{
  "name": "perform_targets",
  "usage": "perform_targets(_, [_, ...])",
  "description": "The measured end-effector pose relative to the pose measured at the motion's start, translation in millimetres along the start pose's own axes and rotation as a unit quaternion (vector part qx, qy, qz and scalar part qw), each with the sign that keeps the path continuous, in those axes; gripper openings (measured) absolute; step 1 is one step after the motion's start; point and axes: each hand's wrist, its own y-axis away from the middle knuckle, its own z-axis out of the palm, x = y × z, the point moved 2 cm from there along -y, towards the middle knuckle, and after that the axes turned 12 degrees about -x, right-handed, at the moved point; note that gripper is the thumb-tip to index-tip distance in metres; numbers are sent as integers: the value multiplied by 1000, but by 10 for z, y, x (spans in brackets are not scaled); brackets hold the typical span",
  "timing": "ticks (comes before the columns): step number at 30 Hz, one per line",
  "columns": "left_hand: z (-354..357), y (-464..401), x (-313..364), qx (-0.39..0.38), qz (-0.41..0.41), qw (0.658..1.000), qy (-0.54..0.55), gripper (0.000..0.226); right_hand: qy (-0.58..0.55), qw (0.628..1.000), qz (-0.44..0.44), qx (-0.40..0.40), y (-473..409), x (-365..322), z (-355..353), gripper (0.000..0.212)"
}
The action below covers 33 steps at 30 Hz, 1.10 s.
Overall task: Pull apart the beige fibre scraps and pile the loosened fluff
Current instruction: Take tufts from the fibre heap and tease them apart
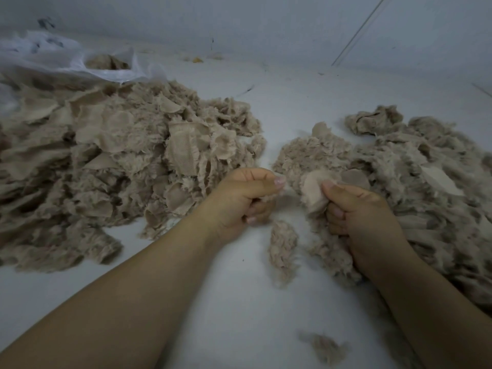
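Observation:
A large heap of beige fibre scraps (111, 155) with flat woven pieces lies on the left of the white surface. A second, fluffier beige pile (415, 166) spreads on the right. Between them, my right hand (364, 211) grips a beige scrap (312, 191), thumb on top and fingers curled under it. My left hand (243, 198) is curled beside it, thumb and forefinger pinching thin fibres that stretch toward that scrap. A loose tuft (283, 249) lies just below the hands.
A translucent white plastic bag (61, 59) holding more beige scraps lies at the back left. A small wisp of fluff (323, 347) sits near the front. The white surface (239, 302) meets a pale wall behind.

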Motion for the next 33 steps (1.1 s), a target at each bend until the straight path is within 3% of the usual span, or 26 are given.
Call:
perform_targets(2, [6,48,17,-106,-47,993,-29,19,2,1000,5,11,-14,16,-29,44])
perform_targets(4, [68,64,10,-154,-90,978,-106,8,17,1000,2,6,-12,16,-18,43])
perform_targets(6, [104,13,7,-96,-71,986,-117,11,21,1000,-6,-10,2,12,8,46])
perform_targets(10, [95,-76,-21,92,-25,991,-90,33,8,998,-19,-62,32,-7,78,54])
perform_targets(15, [145,-71,-87,21,-96,976,-194,37,-10,997,-18,-77,36,9,82,59])
perform_targets(18, [119,-37,-68,-22,-109,979,-171,40,-13,999,-15,-42,12,37,42,52])
perform_targets(21, [108,-37,-44,35,-6,999,-30,25,23,999,-27,-2,-15,66,-4,45])
perform_targets(23, [-4,-40,28,152,109,981,57,20,28,999,-23,30,-42,96,-63,35])
perform_targets(25, [-102,-32,98,218,183,955,85,22,23,999,-11,37,-62,118,-94,35])
perform_targets(27, [-89,-32,68,239,154,959,0,26,26,999,-8,19,-66,120,-82,39])
perform_targets(29, [11,-38,-30,208,46,956,-204,20,24,1000,-6,7,-63,109,-71,40])
perform_targets(31, [86,-67,-113,105,-58,911,-395,28,26,1000,-4,8,-70,111,-80,41])
perform_targets(33, [108,-73,-80,25,-114,836,-537,33,24,1000,1,11,-74,114,-86,40])
